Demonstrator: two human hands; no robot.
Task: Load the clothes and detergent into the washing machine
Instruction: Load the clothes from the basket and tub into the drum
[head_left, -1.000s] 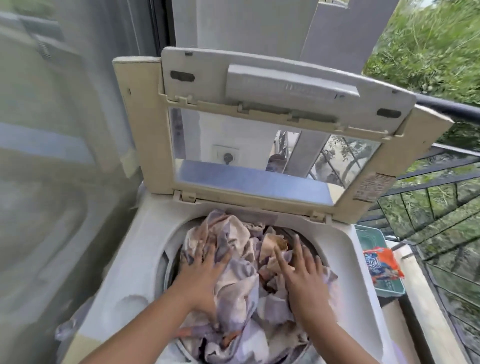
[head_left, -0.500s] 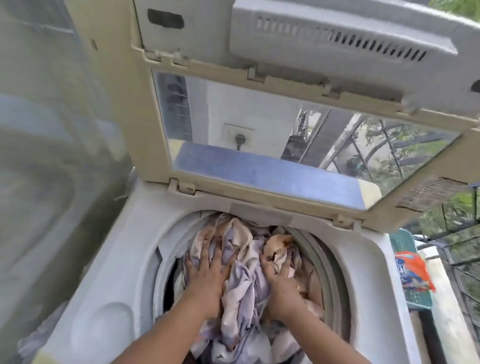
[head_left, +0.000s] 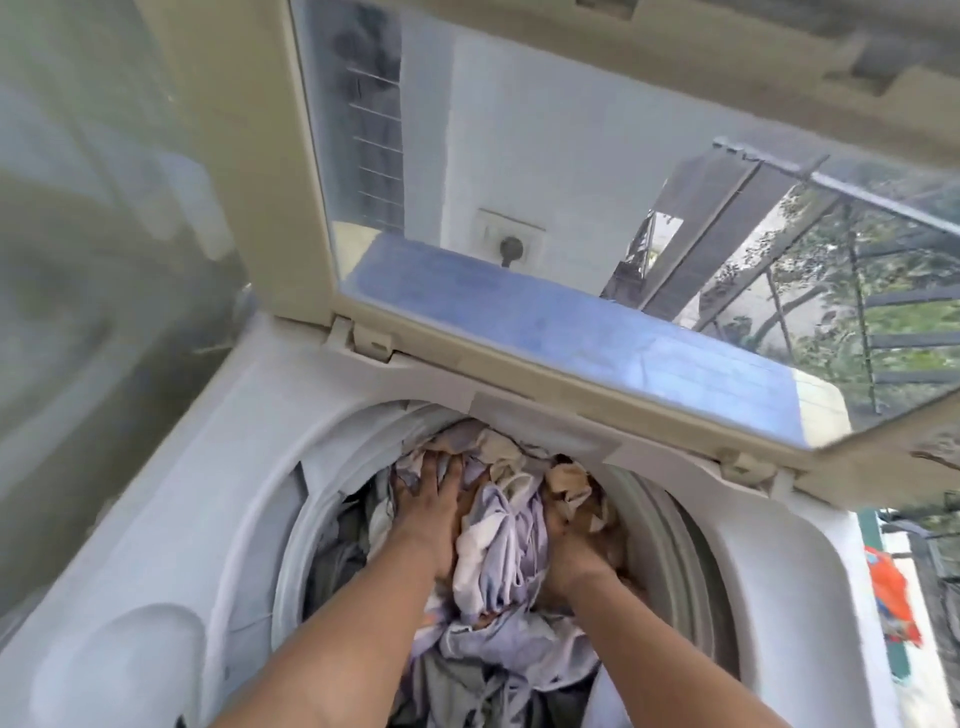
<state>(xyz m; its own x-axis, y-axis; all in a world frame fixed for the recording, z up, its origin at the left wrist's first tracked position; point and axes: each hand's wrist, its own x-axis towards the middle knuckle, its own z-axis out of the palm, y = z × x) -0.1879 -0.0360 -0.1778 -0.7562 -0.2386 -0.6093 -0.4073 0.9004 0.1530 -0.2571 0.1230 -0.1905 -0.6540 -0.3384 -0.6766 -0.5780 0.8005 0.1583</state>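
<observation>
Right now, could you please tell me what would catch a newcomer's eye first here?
The left hand and right hand press into a heap of clothes in the washing machine at centre. Above them the lid stands open, and an orange packet sits at the far right edge.

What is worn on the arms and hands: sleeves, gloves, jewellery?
Nothing worn shows. Left forearm and right forearm bare to the frame edge, no sleeves. Left hand and right hand ungloved, no watch or bracelet; clothes hide the right fingers.
</observation>
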